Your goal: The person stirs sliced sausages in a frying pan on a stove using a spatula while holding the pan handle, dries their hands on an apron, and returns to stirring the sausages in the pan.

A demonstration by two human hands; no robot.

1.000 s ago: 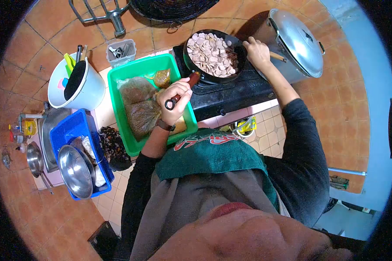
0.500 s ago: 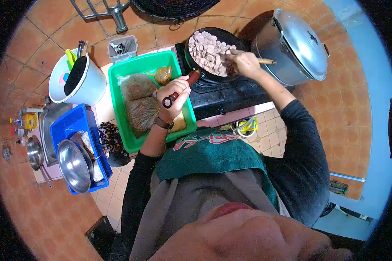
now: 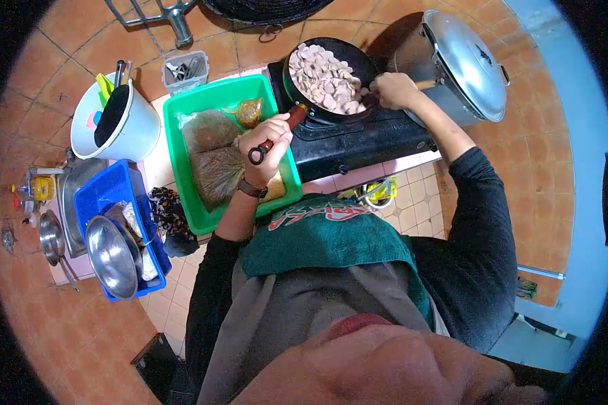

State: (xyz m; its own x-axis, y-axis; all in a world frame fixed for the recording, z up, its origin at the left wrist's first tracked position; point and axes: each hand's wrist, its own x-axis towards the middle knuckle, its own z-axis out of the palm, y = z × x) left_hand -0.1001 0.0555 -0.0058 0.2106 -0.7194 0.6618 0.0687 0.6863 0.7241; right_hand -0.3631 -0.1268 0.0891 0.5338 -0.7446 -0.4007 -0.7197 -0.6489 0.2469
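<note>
My left hand [image 3: 267, 145] is closed around the brown handle [image 3: 296, 116] of a black frying pan [image 3: 366, 62], which sits on the black stove. Pale, round slices [image 3: 325, 77] of food are heaped over the pan's left and middle; its dark inner surface shows at the upper right. At the pan's right edge, my right hand [image 3: 395, 91] grips a wooden-handled spatula [image 3: 425, 85]. The handle sticks out to the right of my fist, while the working end is dark and mostly hidden among the slices.
A large lidded pot [image 3: 469, 61] stands close on the right of the stove [image 3: 331, 152]. On the left, a green tray [image 3: 189, 219] holds several filled plastic bags. Farther left are a white bucket [image 3: 132, 128] and a blue basket [image 3: 108, 182] with a metal bowl [image 3: 111, 260].
My right hand has shifted right and slightly down with the spatula, to the pan's edge. The slices lie farther left, baring more of the pan at the upper right. My left hand keeps its hold.
</note>
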